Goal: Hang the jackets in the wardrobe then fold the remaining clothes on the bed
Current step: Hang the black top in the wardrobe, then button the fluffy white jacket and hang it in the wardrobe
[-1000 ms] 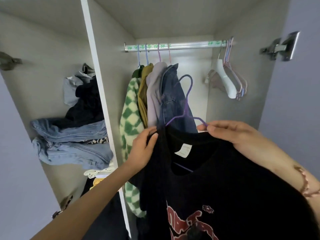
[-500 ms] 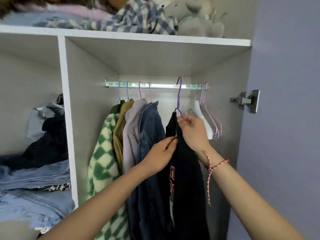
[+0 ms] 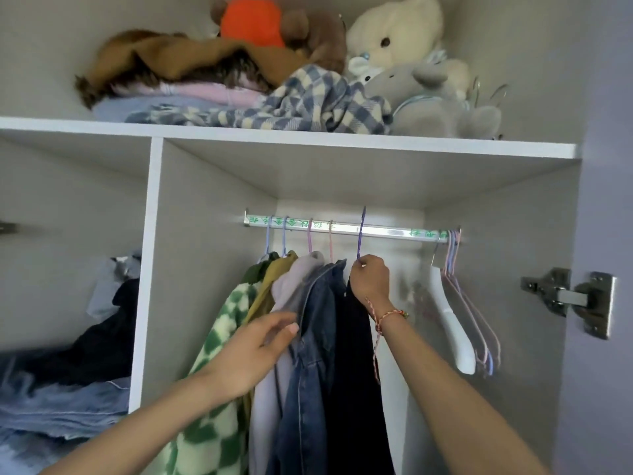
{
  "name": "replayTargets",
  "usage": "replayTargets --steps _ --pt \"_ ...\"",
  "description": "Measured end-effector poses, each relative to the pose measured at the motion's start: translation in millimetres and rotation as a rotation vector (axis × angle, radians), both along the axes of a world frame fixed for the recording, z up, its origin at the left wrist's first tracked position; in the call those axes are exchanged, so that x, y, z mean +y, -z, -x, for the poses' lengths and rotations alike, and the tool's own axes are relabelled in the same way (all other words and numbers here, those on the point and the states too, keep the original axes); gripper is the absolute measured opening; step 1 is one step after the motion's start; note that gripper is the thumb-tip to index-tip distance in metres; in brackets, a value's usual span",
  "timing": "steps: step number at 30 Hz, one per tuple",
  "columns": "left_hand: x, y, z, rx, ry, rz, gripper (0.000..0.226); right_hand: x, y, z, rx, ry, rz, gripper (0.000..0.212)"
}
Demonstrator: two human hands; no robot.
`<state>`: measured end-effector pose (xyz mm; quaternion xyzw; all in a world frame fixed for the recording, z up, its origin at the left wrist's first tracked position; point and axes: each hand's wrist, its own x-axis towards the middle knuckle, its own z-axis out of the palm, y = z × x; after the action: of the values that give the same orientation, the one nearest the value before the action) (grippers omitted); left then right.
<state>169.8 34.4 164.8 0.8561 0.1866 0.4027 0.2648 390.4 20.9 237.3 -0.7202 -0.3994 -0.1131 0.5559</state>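
Observation:
A black garment [image 3: 356,371] hangs on a purple hanger [image 3: 360,234] whose hook sits over the wardrobe rail [image 3: 383,230]. My right hand [image 3: 370,277] pinches the hanger's neck just below the rail. To its left hang a denim jacket [image 3: 308,365], a pale lilac garment [image 3: 291,286], a mustard garment [image 3: 270,286] and a green checked fleece [image 3: 219,344]. My left hand [image 3: 253,351] lies in front of these clothes, fingers loosely spread and touching the lilac garment beside the denim jacket.
Several bare hangers [image 3: 459,303] hang at the rail's right end. Folded jeans and dark clothes [image 3: 68,389] fill the left compartment. The top shelf [image 3: 308,138] carries soft toys and folded blankets. A door hinge [image 3: 568,296] juts out at right.
The black garment went from being held in front of me to hanging on the rail. My left hand left it and moved left onto the hanging clothes. The view tilted upward.

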Motion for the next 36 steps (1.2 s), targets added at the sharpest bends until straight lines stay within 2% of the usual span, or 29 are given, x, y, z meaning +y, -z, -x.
replayTargets --steps 4,6,9,12,14,16,17,22,24,26,27,29,30,32,35,36 --pt "10 -1 -3 -0.014 -0.036 0.007 0.016 28 -25 -20 0.036 0.018 0.035 0.024" --pt "10 5 -4 -0.026 -0.038 0.027 0.016 33 -27 -27 0.045 0.023 0.089 0.024" --pt "9 13 -7 -0.067 -0.061 0.015 0.066 40 -13 -37 0.003 0.023 0.143 0.025" --pt "8 18 -6 -0.049 -0.083 0.045 0.079 44 10 -35 -0.041 0.0 0.196 0.026" --pt "4 24 -8 -0.018 -0.097 0.075 0.065 44 20 -34 -0.041 -0.005 0.194 0.028" --pt "2 27 -10 0.003 -0.103 0.111 0.024 42 20 -31 -0.071 0.005 0.201 0.031" --pt "3 32 -12 0.009 -0.107 0.134 0.012 42 23 -31 -0.081 -0.005 0.221 0.034" --pt "5 49 -18 0.009 -0.129 0.193 0.016 26 39 -16 0.001 -0.123 0.308 0.057" --pt "7 59 -17 -0.009 -0.139 0.21 0.016 16 53 1 -0.2 0.029 0.313 0.063" --pt "4 62 -12 -0.031 -0.142 0.22 0.016 5 67 28 -0.514 0.166 0.153 0.064" --pt "3 62 -9 -0.046 -0.153 0.246 0.017 1 72 45 -0.594 0.108 0.025 0.057" --pt "3 66 5 -0.06 -0.196 0.257 0.016 -7 83 91 -0.52 -0.334 -0.031 0.039" --pt "1 72 25 -0.039 -0.248 0.244 0.015 -8 92 122 -0.403 -0.617 0.04 0.03" --pt "-3 69 45 0.013 -0.288 0.202 0.014 -11 101 156 -0.243 -0.907 0.201 0.022" --pt "-24 82 111 0.086 -0.394 0.225 0.018 -9 123 218 -0.164 -1.105 0.298 0.021" --pt "-40 93 162 0.136 -0.485 0.228 0.016 -8 134 264 -0.126 -1.217 0.336 0.022"
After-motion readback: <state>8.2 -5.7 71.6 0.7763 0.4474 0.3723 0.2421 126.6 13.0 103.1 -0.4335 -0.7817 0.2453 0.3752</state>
